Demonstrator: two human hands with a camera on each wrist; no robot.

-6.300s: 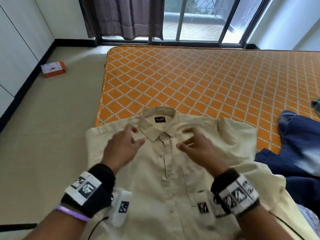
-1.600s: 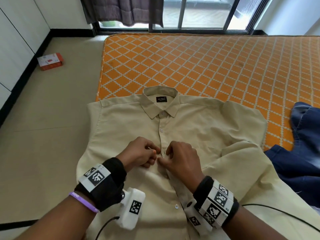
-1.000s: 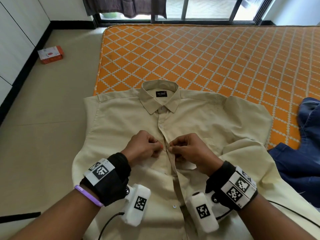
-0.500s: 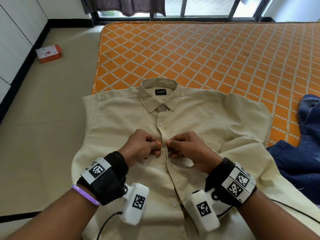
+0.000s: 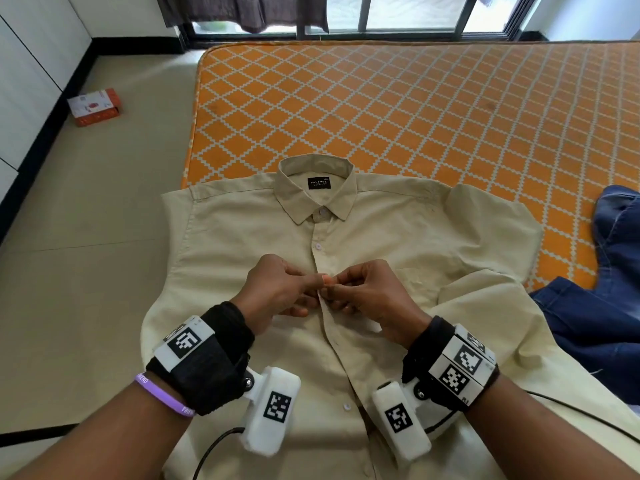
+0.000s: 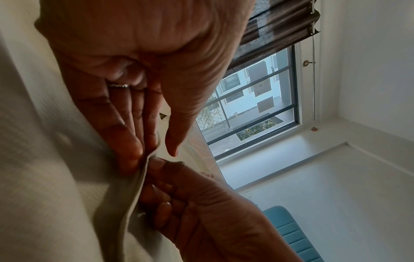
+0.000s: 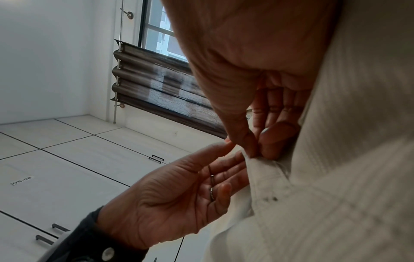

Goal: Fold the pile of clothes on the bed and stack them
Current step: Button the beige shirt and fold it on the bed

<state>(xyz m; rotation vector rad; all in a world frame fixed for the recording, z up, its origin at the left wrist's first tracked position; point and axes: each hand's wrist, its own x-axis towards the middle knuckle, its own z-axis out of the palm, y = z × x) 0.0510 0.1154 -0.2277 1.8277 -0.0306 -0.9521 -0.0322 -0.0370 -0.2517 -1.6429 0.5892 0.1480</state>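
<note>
Head view: beige shirt point(image 5: 398, 258) lies face up at the near left corner of the bed point(image 5: 415, 109), plain woven cloth, matte, lightly creased. Long axis runs 6 to 12 o'clock, collar point(image 5: 315, 188) pointing to 12, black label inside it. Small pale round buttons along the placket; the top ones fastened. One short sleeve spreads toward 3 o'clock, the other overhangs the bed edge toward 9.

Left hand point(image 5: 277, 292) and right hand point(image 5: 367, 292) meet at mid-placket, fingers curled, each pinching the shirt's front edge. Left wrist view: fingertips point(image 6: 132, 152) pressed on a raised fold of cloth, thumb just above. Right wrist view: thumb and finger nip the stitched placket edge point(image 7: 264, 170).

Bed cover: orange with a white diamond lattice, quilted look. Dark blue denim garment point(image 5: 609, 299) crumpled at 3 o'clock, touching the shirt's lower right side. Orange-and-white box point(image 5: 94, 107) on the beige tiled floor point(image 5: 86, 220) at 10 o'clock. Brown curtain point(image 5: 242, 12) hangs at 12, before a dark-framed window.
</note>
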